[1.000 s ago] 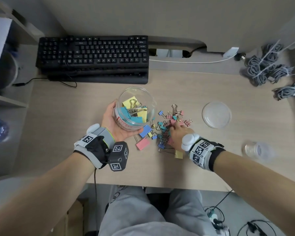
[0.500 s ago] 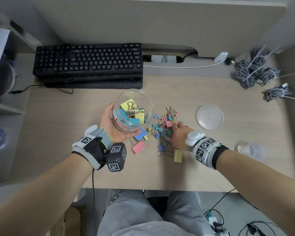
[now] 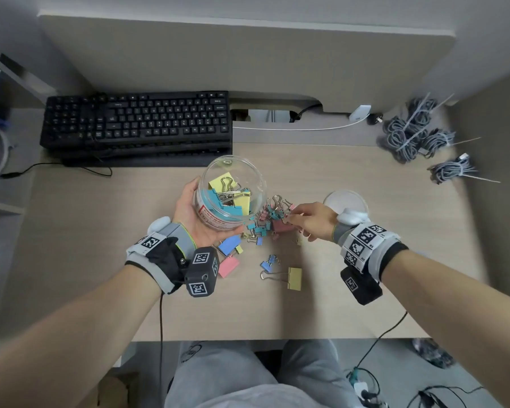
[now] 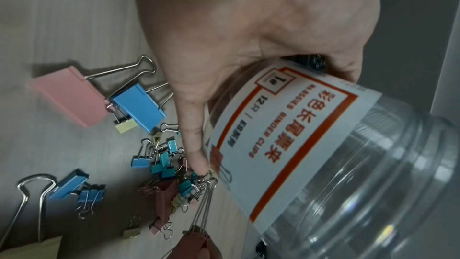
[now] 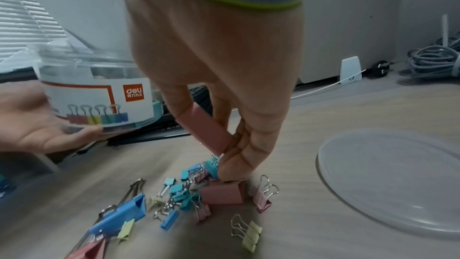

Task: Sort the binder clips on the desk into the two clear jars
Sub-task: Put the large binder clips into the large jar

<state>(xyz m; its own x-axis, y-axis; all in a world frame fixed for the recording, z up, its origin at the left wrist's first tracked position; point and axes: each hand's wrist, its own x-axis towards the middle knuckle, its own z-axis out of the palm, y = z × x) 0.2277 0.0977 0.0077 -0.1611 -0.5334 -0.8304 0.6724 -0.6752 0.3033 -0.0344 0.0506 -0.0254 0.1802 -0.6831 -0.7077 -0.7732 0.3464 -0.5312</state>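
My left hand (image 3: 195, 219) grips a clear labelled jar (image 3: 230, 192) tilted above the desk, thumb along its label (image 4: 286, 135). Large yellow and teal binder clips (image 3: 230, 195) lie inside it. Just right of the jar, my right hand (image 3: 295, 219) pinches a large pink binder clip (image 5: 206, 129) over a pile of small mixed clips (image 3: 262, 225). Its fingertips (image 5: 229, 171) touch a second large pink clip (image 5: 224, 192) on the desk. Loose large clips lie nearer me: blue (image 3: 229, 245), pink (image 3: 228, 266), yellow (image 3: 294, 278). The second jar is hidden.
A clear round lid (image 5: 388, 182) lies right of the pile, partly behind my right wrist. A black keyboard (image 3: 136, 125) sits at the back left, close behind the jar. Coiled grey cables (image 3: 418, 136) and a white charger (image 3: 361, 111) are at the back right.
My right hand has risen from the pile with a large pink clip pinched in it. The jar in my left hand stays in about the same place.
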